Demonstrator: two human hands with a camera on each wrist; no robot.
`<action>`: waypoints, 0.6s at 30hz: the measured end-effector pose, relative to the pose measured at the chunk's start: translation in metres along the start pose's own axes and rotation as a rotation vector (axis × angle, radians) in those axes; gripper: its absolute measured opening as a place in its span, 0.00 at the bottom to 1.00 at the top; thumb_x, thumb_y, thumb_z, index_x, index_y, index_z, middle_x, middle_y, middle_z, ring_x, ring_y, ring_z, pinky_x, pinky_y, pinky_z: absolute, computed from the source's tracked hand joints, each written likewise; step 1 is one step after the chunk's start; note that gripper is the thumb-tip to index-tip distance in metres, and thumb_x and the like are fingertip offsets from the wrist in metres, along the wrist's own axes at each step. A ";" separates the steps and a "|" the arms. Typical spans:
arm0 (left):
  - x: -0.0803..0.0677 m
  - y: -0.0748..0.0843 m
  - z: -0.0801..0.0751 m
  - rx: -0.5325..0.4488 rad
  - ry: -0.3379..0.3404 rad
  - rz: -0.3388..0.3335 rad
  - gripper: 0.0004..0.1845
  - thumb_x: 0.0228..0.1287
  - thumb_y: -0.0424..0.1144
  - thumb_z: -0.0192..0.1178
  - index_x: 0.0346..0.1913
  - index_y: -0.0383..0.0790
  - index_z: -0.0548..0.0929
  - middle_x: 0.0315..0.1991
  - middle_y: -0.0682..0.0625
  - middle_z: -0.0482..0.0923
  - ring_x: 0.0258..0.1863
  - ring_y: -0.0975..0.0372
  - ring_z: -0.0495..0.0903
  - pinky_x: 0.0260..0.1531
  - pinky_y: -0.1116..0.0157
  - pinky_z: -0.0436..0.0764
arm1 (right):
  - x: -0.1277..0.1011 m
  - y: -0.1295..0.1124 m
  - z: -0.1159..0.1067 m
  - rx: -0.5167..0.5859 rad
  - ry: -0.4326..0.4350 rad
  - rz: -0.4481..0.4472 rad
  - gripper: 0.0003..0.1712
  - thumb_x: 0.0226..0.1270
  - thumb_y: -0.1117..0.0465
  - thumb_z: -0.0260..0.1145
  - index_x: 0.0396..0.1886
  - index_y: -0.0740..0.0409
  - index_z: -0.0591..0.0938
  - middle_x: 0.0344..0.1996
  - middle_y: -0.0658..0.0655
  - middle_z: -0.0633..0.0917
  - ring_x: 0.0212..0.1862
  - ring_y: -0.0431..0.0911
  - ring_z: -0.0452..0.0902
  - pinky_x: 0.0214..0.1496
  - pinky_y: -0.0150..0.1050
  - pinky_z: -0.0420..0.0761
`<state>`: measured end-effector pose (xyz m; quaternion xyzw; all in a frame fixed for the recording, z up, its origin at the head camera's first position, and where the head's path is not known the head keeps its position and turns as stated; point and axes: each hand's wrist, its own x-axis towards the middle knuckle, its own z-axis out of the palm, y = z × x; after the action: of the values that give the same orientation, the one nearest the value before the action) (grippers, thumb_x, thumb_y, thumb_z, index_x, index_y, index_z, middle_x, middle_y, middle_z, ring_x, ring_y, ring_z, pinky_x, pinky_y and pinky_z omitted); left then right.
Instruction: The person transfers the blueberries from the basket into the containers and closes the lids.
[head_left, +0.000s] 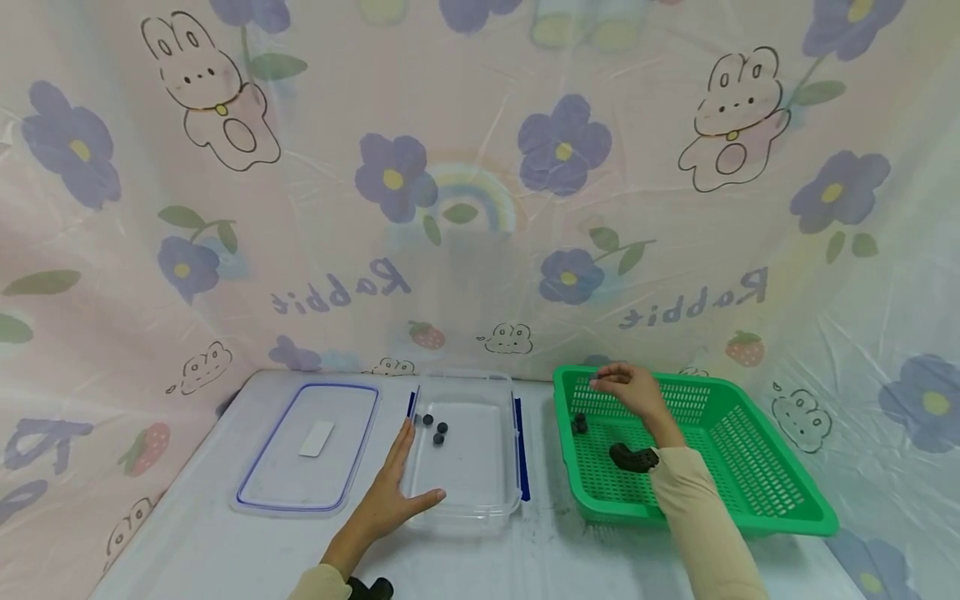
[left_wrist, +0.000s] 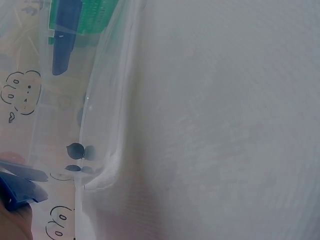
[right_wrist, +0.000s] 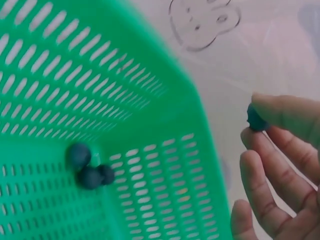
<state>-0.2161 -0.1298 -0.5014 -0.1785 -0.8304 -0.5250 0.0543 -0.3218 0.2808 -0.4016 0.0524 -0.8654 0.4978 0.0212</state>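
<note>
Fingers of the right hand (right_wrist: 280, 165) pinch a small blue ball (right_wrist: 256, 119) above the green basket (head_left: 757, 483); keep that pinch gentle. Left hand (head_left: 393, 492) lies flat, steadying the clear box (head_left: 480, 508).

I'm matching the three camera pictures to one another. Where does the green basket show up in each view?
Head: the green basket sits right of centre on the table, the right hand above its near-left corner.
Left wrist: only a green sliver at the top left, seen through the clear container.
Right wrist: it fills the left and centre.
Shared landmark: the basket itself.
</note>
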 end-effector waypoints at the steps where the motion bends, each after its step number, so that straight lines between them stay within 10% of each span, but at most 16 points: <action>1: 0.000 0.000 0.000 -0.001 -0.001 -0.001 0.58 0.52 0.45 0.73 0.77 0.36 0.43 0.78 0.43 0.36 0.74 0.43 0.40 0.63 0.36 0.54 | -0.001 -0.003 0.000 0.001 0.004 -0.003 0.26 0.66 0.52 0.68 0.55 0.66 0.77 0.49 0.64 0.82 0.54 0.59 0.75 0.55 0.54 0.74; 18: 0.000 -0.001 0.000 0.003 0.005 0.008 0.58 0.52 0.44 0.73 0.77 0.36 0.44 0.78 0.43 0.36 0.74 0.44 0.40 0.64 0.37 0.51 | -0.019 -0.055 0.006 0.016 0.068 -0.147 0.25 0.65 0.49 0.68 0.53 0.62 0.80 0.48 0.60 0.83 0.46 0.43 0.78 0.49 0.43 0.78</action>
<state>-0.2165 -0.1299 -0.5019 -0.1804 -0.8303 -0.5240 0.0587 -0.2965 0.2491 -0.3592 0.0989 -0.8540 0.5033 0.0867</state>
